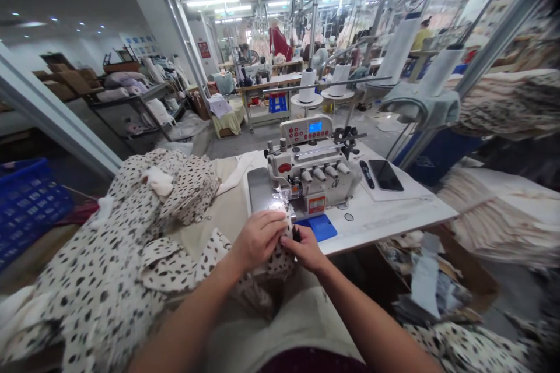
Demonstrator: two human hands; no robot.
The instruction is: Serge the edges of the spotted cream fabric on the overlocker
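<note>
A white overlock sewing machine (310,172) stands on the white table, its lamp shining on the needle area. Just in front of the needle area, my left hand (261,236) presses on a piece of black-spotted cream fabric (280,262), fingers together. My right hand (305,246) pinches the right edge of the same piece, with a small dark item at its fingers that I cannot make out. The piece hangs over the table's front edge toward my lap. More spotted fabric (105,262) lies heaped to the left.
A black phone (385,175) and a marker (367,174) lie right of the machine. Thread cones (307,86) stand behind it. A blue basket (30,204) is at far left. Stacked fabric (503,210) and a box of scraps (472,280) are at right.
</note>
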